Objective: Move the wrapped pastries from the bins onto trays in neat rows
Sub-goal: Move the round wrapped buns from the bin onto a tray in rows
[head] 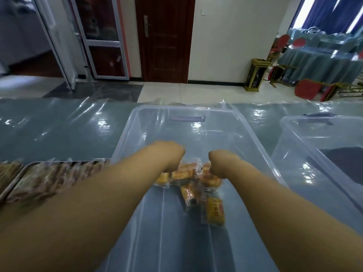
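Observation:
A clear plastic bin (pixel 125 142) stands in front of me on the table. Several wrapped pastries (pixel 214 211) in orange packets lie in a small heap on its bottom. Both my arms reach into the bin. My left hand (pixel 169 156) is curled down over the left side of the heap and grips packets (pixel 163 178) that stick out beneath it. My right hand (pixel 222 163) is curled over the right side and grips packets (pixel 211 179) too. The fingers of both hands are hidden under the knuckles. A metal tray (pixel 11 185) at the left holds rows of wrapped pastries (pixel 49 179).
A second clear bin (pixel 314 134) stands to the right, close beside the first. The table (pixel 59 130) carries a blue cloth under shiny plastic sheet. Beyond it are tiled floor, a dark wooden door (pixel 165 40) and red chairs (pixel 308 89) at the far right.

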Available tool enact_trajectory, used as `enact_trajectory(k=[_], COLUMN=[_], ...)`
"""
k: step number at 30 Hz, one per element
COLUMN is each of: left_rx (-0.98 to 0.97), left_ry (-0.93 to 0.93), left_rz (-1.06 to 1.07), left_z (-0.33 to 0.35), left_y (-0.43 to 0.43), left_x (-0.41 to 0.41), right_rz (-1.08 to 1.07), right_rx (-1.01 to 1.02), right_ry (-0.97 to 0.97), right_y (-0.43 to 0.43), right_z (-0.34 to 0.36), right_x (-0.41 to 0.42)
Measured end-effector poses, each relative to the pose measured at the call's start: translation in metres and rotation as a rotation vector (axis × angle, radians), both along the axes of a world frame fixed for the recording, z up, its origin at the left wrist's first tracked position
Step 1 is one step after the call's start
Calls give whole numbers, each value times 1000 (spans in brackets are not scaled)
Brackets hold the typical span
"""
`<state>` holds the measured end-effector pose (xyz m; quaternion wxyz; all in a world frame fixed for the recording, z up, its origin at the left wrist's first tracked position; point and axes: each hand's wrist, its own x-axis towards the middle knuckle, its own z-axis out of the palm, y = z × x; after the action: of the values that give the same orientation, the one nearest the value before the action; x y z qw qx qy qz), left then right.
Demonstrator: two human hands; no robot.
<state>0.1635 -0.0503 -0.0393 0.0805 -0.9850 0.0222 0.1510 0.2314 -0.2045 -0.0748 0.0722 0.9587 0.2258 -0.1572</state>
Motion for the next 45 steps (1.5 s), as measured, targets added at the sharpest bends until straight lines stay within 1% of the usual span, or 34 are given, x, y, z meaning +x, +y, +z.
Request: enact_trajectory(k=[3,8,12,15,18,22,27,29,31,33,39,41,45], left_rx=[-78,-235,-264,-238,-166,-125,75,68,41,41,-3,-12,12], left_ry=[48,65,111,142,112,102,245,268,276,290,317,344,398], left_rz=[37,68,86,108,120,221,312,352,371,390,415,410,282], left_z=[-32,-85,-104,-106,-99,-85,-80,-91,-102,-109,-109,-109,-103], left_y=[-3,-6,-2,0,-2,1,13,15,15,15,14,12,5], left_x=[30,57,64,66,66,65,59,54,50,49,48,45,39], right_rz=[-34,-100,-104,-92,-103,-101,-63,-67,-96,-119,-137,-152,-160], right_rx=[23,-35,-73,-76,-58,-31,-40,-10,65,106,-5,-12,20], right_ry=[32,119,108,96,80,29,41,81,128,139,99,94,85], right_y=[3,3,2,2,1,1,3,4,4,4,7,7,7], right_z=[-18,-44,-47,-48,-48,-47,-56,-59,-61,-63,-64,-64,-61], right_x=[7,14,15,14,14,15,21,23,23,23,27,26,25])
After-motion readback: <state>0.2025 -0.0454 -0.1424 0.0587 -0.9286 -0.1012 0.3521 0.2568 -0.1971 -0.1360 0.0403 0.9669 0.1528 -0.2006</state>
